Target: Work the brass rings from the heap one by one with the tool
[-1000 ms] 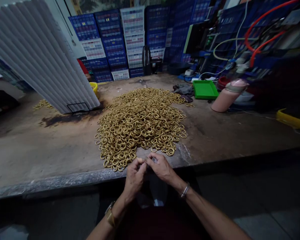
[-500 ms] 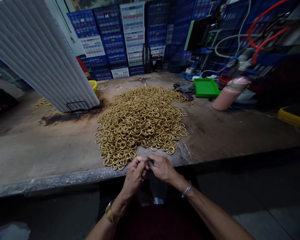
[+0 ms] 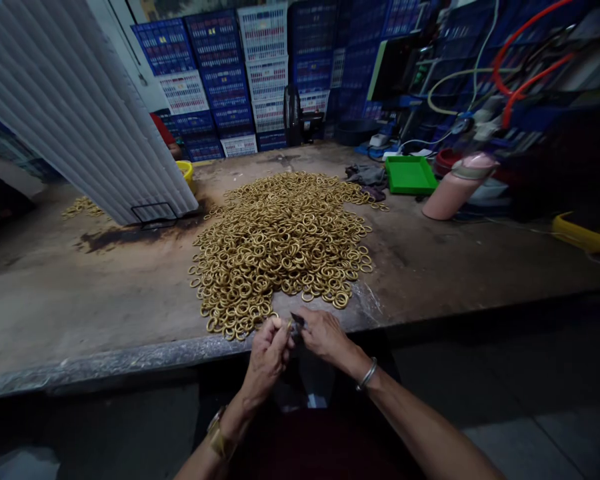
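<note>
A wide pile of brass-coloured rings [image 3: 285, 240] lies on the worktable in front of me. At the table's front edge, my left hand [image 3: 270, 348] is closed, its thumb and fingers pinching a small brass-coloured ring [image 3: 289, 325], only partly visible. Close beside it, my right hand [image 3: 325, 337] is wrapped round a small knife whose dark blade [image 3: 297, 319] points toward the left fingertips. The knife's handle is hidden in the palm. Both hands are just in front of the near rim of the pile.
A corrugated grey panel [image 3: 85, 113] leans in a wire stand at the left. Stacked blue and white crates [image 3: 265, 67] line the back. A green tray [image 3: 411, 175], a pink bottle [image 3: 457, 187] and a grey cloth [image 3: 367, 175] lie at the right. A plastic-wrapped edge [image 3: 130, 357] runs along the table's front.
My right hand has turned slightly and drawn back a little from the left fingertips, so more of the dark blade shows. The left hand stays nearly in place, still pinching.
</note>
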A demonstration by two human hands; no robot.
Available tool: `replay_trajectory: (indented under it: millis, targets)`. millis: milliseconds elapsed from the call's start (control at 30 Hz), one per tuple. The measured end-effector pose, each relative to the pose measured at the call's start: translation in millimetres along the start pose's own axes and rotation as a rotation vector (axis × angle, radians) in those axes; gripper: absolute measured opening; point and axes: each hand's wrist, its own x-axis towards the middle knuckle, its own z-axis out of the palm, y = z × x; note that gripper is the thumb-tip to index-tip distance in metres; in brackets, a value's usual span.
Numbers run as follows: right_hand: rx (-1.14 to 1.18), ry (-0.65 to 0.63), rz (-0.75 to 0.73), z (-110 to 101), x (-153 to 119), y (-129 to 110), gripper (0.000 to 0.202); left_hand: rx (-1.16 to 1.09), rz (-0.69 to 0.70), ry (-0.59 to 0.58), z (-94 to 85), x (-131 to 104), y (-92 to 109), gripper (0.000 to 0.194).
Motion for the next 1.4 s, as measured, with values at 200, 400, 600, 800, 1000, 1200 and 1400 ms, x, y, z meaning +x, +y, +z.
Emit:
replay_trajectory:
  millis: [200,400,600,800,1000,1200,1400]
  targets:
    - [-0.090,0.133,0.173,3,9,10,0.021,-0.398,-0.105,-0.114,0.3,-9,9,0.023]
    - [-0.166,0.136,0.220,-3,14,7,0.018,-0.556,-0.173,-0.042,-4.7,0,4,0.021]
    - [-0.126,0.111,0.101,-4,11,12,0.018,-0.696,-0.262,-0.074,-9.6,3,3,0.023]
    - [0.057,0.156,0.044,-2,4,22,0.022,-0.687,-0.266,-0.011,-11.1,6,-3,0.021]
    - [-0.017,0.156,0.122,-3,8,15,0.018,-0.376,-0.194,0.017,-6.8,4,-9,0.028]
    - [0.029,0.173,0.131,-4,10,14,0.018,0.148,0.097,0.127,-2.0,5,-13,0.017]
    - [0.638,0.097,0.144,-8,10,14,0.006,0.308,0.317,0.080,-1.0,12,-18,0.022]
